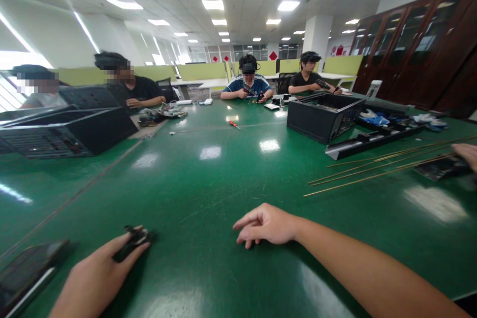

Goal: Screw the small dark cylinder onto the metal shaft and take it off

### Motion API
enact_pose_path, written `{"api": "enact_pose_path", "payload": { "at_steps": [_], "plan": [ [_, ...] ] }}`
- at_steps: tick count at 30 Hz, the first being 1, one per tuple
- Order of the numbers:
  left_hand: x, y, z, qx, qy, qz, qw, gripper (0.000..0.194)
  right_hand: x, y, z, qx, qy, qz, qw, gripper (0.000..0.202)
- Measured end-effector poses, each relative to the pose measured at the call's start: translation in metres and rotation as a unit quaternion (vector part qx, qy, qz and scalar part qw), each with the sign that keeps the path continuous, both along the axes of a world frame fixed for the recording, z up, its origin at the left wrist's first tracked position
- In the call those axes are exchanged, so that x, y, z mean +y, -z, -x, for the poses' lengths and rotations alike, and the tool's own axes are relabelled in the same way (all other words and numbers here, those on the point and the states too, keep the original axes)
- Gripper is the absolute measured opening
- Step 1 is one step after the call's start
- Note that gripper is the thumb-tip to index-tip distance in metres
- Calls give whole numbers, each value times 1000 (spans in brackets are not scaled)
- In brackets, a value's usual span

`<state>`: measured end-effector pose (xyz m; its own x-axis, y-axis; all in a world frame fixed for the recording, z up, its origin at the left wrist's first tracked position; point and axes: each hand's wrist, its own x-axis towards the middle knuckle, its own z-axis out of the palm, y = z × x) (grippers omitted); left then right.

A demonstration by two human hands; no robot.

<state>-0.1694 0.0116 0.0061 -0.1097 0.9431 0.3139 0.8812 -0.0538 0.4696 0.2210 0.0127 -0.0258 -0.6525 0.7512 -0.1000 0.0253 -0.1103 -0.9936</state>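
Between the thumb and fingers of my left hand (99, 271), at the lower left, is a small black part (136, 239) with a lighter round spot; its details are blurred. My right hand (266, 226) hovers over or rests on the green table (201, 184) near the middle, fingers apart and pointing left, holding nothing. A dark flat device (30, 276) with a pale edge lies left of my left hand.
Black computer cases stand at the left (67, 134) and right (324, 114). Thin brass rods (372, 161) lie at the right, near another person's hand (467, 154). An orange screwdriver (234, 124) lies farther back. Several people sit across the table.
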Motion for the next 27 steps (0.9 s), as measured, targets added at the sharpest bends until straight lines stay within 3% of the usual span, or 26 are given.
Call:
{"api": "enact_pose_path", "payload": {
  "at_steps": [4,7,9,12,16,21,27],
  "plan": [
    [-3,-13,-110,70,248,7,966,35,4,3,0,33,106,-4,994,85],
    [0,-20,-170,69,343,15,937,28,5,2,-5,40,151,-61,986,85],
    [1,-20,-191,44,369,13,928,26,5,2,-7,33,166,-101,980,75],
    [2,-14,-197,1,375,2,927,28,4,1,-8,5,167,-149,975,46],
    [1,-3,-184,-43,358,-3,933,33,3,2,-4,-50,162,-175,970,20],
    [2,5,-178,-74,349,-16,934,31,1,0,-5,-159,167,-276,933,17],
    [3,7,-177,-75,385,-17,920,25,1,0,-7,-205,145,-370,894,16]
  ]
}}
